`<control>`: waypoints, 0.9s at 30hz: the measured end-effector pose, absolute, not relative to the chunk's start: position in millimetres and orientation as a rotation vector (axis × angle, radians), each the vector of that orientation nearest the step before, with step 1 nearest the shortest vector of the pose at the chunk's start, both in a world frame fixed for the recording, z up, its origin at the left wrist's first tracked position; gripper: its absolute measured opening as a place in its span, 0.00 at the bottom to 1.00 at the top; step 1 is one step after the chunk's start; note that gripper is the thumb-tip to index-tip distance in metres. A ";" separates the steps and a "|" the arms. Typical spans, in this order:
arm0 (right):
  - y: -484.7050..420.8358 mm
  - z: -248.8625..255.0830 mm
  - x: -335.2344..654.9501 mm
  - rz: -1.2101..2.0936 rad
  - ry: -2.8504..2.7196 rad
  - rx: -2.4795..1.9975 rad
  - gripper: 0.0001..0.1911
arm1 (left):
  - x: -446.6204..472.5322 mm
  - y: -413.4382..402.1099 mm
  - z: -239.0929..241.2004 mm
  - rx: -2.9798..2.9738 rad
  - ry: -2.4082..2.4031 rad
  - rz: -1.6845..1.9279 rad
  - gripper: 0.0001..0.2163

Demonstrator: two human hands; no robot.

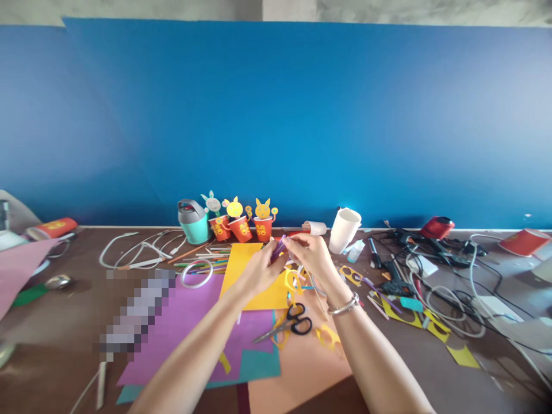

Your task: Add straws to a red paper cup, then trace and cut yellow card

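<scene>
A small purple paper piece [279, 246] is pinched between my two hands above the yellow sheet [245, 270]. My left hand [261, 267] is closed on its lower side, while the fingertips of my right hand [313, 253] grip its upper end. Part of the piece is hidden by my fingers. Below the hands, black-handled scissors [297, 319] lie across purple paper [185, 330] and peach paper [302, 356]. Yellow paper with cut-out holes [293, 282] lies under my right hand.
Red paper cups [264, 230] with paper animal heads stand behind, beside a teal container [194, 227]. A white cup [345, 230] stands right of them. Glue guns [394, 282] and tangled cables [448, 305] lie at the right. A white ring [197, 274] rests on colored sticks.
</scene>
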State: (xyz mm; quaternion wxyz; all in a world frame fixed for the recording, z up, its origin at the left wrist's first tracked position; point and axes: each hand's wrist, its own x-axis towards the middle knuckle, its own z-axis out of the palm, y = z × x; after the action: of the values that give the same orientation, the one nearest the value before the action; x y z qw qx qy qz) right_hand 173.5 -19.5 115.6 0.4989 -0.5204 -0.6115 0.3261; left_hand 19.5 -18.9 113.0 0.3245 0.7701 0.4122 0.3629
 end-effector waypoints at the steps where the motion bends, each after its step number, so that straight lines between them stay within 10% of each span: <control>1: -19.1 116.0 173.6 0.798 -1.474 -1.250 0.22 | 19.5 -19.0 113.3 2.006 1.064 0.950 0.07; 27: -20.7 125.0 180.8 0.985 -1.483 -1.209 0.19 | 8.0 -12.2 121.0 1.662 0.775 0.706 0.08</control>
State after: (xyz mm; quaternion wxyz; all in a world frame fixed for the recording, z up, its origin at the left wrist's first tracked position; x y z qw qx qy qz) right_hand 180.8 -20.7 125.0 0.4750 -0.4945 -0.6064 0.4027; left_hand 8.0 -12.2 121.0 0.5549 0.7037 0.3279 0.2989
